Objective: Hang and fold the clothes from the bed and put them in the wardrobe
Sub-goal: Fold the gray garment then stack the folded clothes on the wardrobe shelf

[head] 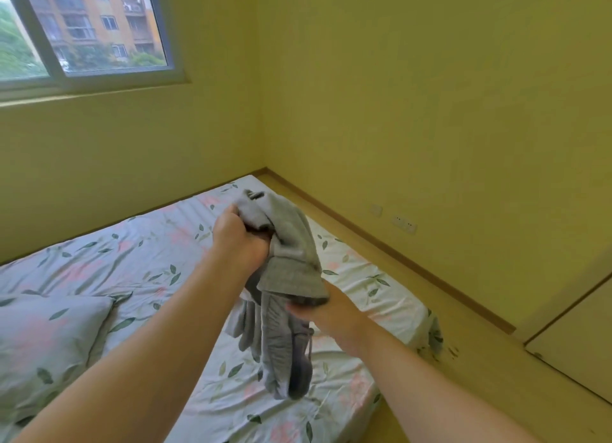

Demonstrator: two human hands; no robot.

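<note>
Grey garment: held up in the air over the middle of the bed, all bunched, loose end dangling down toward the sheet
Pillow: lying on the bed's left side, not in the way
Left hand: above the bed, fingers curled tight round the top wad of fabric
Right hand: lower, toward the bed's right edge, thumb pinching a folded hem; the other fingers are tucked under the cloth, so can't tell how they lie
Feel: looks like a soft, light jersey knit to me. Floppy, zero stiffness, not slippery or fragile, but it'll collapse the second you let go
Where to grab: I'd say find a straight band or hem and pinch its two corners so it hangs flat. The drawstring probably marks a waist or hood
Right of the bed: wall sockets and a pale panel, maybe the wardrobe door, not sure
Hard to make out: trousers or hoodie? Too scrunched. No hangers or other clothes in view
</note>
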